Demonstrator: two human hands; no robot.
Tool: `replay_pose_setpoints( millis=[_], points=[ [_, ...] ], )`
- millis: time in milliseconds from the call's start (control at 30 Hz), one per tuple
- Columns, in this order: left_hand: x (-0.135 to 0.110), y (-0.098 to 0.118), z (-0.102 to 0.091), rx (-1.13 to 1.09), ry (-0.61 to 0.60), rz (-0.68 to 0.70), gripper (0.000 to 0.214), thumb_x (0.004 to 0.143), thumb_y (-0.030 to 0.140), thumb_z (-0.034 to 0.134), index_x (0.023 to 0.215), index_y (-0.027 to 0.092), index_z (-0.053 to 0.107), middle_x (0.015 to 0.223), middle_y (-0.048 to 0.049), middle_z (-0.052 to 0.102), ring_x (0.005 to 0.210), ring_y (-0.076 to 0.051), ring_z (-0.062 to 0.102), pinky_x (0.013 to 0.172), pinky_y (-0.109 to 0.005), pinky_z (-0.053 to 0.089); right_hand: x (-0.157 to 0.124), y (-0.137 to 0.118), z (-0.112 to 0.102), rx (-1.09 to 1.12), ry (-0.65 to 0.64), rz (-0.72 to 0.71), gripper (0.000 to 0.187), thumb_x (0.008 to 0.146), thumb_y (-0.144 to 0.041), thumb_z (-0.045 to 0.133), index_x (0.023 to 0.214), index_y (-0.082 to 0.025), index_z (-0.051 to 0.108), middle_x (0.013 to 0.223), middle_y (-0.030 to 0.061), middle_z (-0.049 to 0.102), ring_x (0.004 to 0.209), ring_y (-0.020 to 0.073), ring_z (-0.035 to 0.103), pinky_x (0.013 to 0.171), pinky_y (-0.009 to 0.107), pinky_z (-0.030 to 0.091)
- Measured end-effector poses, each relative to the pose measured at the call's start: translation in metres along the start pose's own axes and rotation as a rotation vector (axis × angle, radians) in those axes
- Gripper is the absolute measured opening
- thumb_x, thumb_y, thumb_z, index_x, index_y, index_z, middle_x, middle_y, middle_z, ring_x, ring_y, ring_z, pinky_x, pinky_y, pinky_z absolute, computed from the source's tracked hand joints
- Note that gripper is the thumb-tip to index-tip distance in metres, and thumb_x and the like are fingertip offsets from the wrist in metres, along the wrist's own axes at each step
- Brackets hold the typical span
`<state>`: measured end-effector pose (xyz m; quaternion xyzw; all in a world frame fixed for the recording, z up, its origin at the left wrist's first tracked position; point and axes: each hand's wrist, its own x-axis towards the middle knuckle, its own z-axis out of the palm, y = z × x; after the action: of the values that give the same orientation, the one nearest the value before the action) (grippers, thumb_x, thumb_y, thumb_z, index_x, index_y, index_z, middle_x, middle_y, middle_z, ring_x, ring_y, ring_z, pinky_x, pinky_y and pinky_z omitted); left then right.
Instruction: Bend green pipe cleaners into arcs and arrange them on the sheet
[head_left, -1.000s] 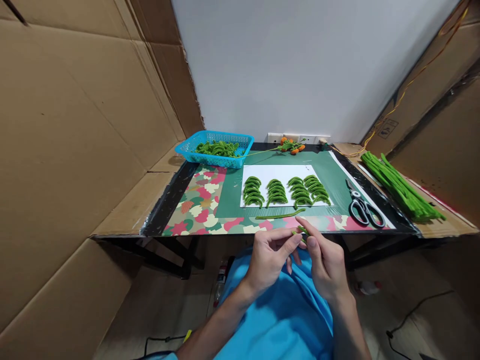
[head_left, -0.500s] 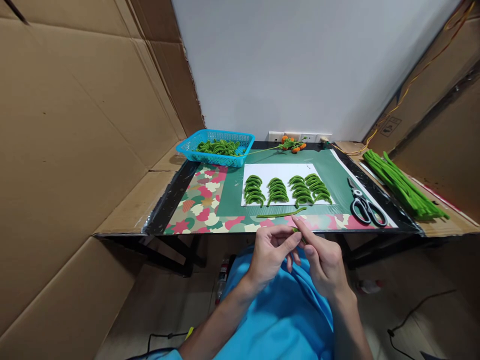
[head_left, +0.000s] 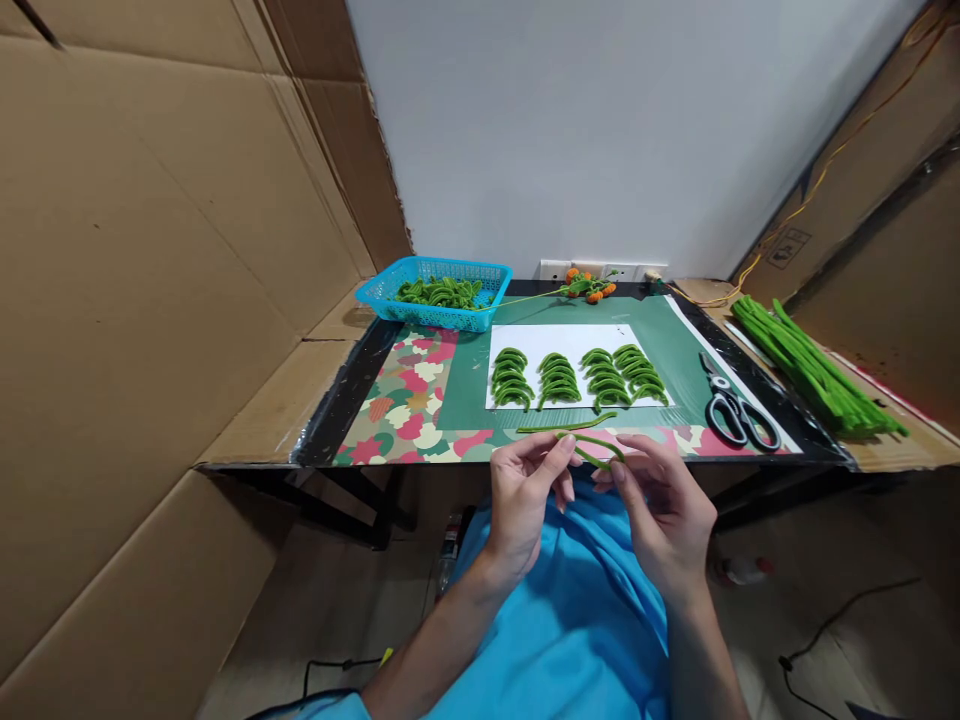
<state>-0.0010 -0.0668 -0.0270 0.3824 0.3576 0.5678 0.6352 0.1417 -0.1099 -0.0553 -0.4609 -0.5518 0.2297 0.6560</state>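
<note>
A green pipe cleaner [head_left: 600, 440], bent into a narrow loop, spans the gap between my hands just off the table's front edge. My left hand [head_left: 523, 498] pinches its left end between thumb and fingers. The other end is pinched by my right hand [head_left: 667, 510]. Just beyond lies a nearly straight green pipe cleaner [head_left: 566, 424]. Behind it, a white paper sheet [head_left: 525, 337] carries several curved green pieces [head_left: 559, 383] stacked in columns.
A blue basket [head_left: 433, 317] holding more curved green pieces stands at the back left. Orange flowers on a green stem [head_left: 589, 286] lie near the wall sockets. Scissors [head_left: 739, 410] rest at right, beside a bundle of long green pipe cleaners [head_left: 817, 370]. Cardboard walls flank the table.
My hands have moved apart, and the pipe cleaner that was mostly hidden between my fingers now shows as a loop. The view has shifted slightly.
</note>
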Motion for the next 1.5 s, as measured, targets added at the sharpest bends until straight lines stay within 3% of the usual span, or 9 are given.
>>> replay_pose_setpoints(
  millis=[167, 300, 533, 800, 967, 1300, 1400, 1500],
  points=[
    [0.0006, -0.0026, -0.0001, -0.032, -0.017, -0.025, 0.022, 0.086, 0.037, 0.084, 0.088, 0.015, 0.081, 0.074, -0.0016, 0.072, 0.045, -0.006, 0.057, 0.035, -0.015, 0.041, -0.0007, 0.0019, 0.0019, -0.003, 0.048, 0.015, 0.022, 0.097, -0.019, 0.074, 0.119, -0.024, 0.075, 0.098, 0.0028, 0.081, 0.077, 0.0160, 0.080, 0.075, 0.025, 0.067],
    [0.0016, -0.0038, -0.0005, -0.016, -0.015, -0.031, 0.026, 0.086, 0.040, 0.084, 0.085, 0.014, 0.081, 0.073, -0.0021, 0.072, 0.044, -0.006, 0.056, 0.035, -0.016, 0.041, -0.0007, 0.0049, 0.0011, -0.036, 0.028, -0.003, 0.022, 0.098, -0.021, 0.073, 0.120, -0.022, 0.077, 0.096, 0.0049, 0.082, 0.077, 0.0186, 0.080, 0.074, 0.029, 0.069],
    [0.0034, -0.0033, 0.0010, 0.003, 0.010, -0.045, 0.035, 0.085, 0.047, 0.083, 0.079, 0.013, 0.079, 0.056, -0.0005, 0.065, 0.041, -0.007, 0.053, 0.035, -0.016, 0.039, -0.0003, 0.0060, 0.0007, -0.024, 0.026, -0.020, 0.022, 0.096, -0.019, 0.075, 0.118, -0.022, 0.078, 0.093, 0.0044, 0.083, 0.077, 0.0203, 0.081, 0.074, 0.031, 0.070],
    [0.0047, -0.0035, 0.0010, -0.012, 0.028, -0.043, 0.035, 0.084, 0.046, 0.085, 0.079, 0.012, 0.078, 0.063, -0.0021, 0.069, 0.041, -0.007, 0.054, 0.033, -0.015, 0.038, 0.0006, 0.0066, 0.0004, -0.033, 0.047, -0.041, 0.021, 0.093, -0.017, 0.079, 0.114, -0.022, 0.082, 0.096, 0.0052, 0.085, 0.076, 0.0225, 0.083, 0.073, 0.032, 0.071],
    [0.0047, -0.0036, 0.0012, -0.031, 0.019, -0.040, 0.030, 0.083, 0.042, 0.086, 0.088, 0.013, 0.081, 0.075, -0.0029, 0.073, 0.043, -0.005, 0.056, 0.034, -0.014, 0.039, 0.0005, 0.0073, -0.0018, -0.067, 0.034, -0.060, 0.023, 0.093, -0.017, 0.079, 0.115, -0.024, 0.083, 0.097, 0.0041, 0.085, 0.076, 0.0218, 0.083, 0.074, 0.032, 0.071],
    [0.0048, -0.0034, 0.0009, -0.065, 0.042, -0.083, 0.034, 0.081, 0.045, 0.087, 0.090, 0.013, 0.081, 0.076, -0.0026, 0.073, 0.043, -0.004, 0.055, 0.034, -0.015, 0.037, 0.0002, 0.0080, -0.0018, -0.161, 0.069, -0.110, 0.014, 0.091, -0.021, 0.082, 0.104, -0.024, 0.085, 0.094, 0.0041, 0.085, 0.074, 0.0230, 0.082, 0.069, 0.031, 0.069],
    [0.0051, -0.0029, 0.0008, -0.088, 0.031, -0.098, 0.033, 0.081, 0.044, 0.087, 0.089, 0.013, 0.080, 0.075, -0.0016, 0.072, 0.043, -0.004, 0.054, 0.034, -0.014, 0.036, 0.0005, 0.0075, -0.0005, -0.160, 0.103, -0.143, 0.017, 0.089, -0.019, 0.083, 0.106, -0.024, 0.085, 0.093, 0.0038, 0.085, 0.073, 0.0228, 0.082, 0.069, 0.031, 0.070],
    [0.0056, -0.0021, 0.0005, -0.091, 0.030, -0.104, 0.031, 0.082, 0.042, 0.087, 0.084, 0.013, 0.078, 0.073, -0.0006, 0.071, 0.043, -0.004, 0.054, 0.034, -0.014, 0.035, 0.0020, 0.0067, 0.0008, -0.131, 0.103, -0.201, 0.034, 0.085, -0.015, 0.086, 0.118, -0.025, 0.082, 0.099, 0.0039, 0.086, 0.077, 0.0244, 0.084, 0.074, 0.033, 0.071]
  ],
)
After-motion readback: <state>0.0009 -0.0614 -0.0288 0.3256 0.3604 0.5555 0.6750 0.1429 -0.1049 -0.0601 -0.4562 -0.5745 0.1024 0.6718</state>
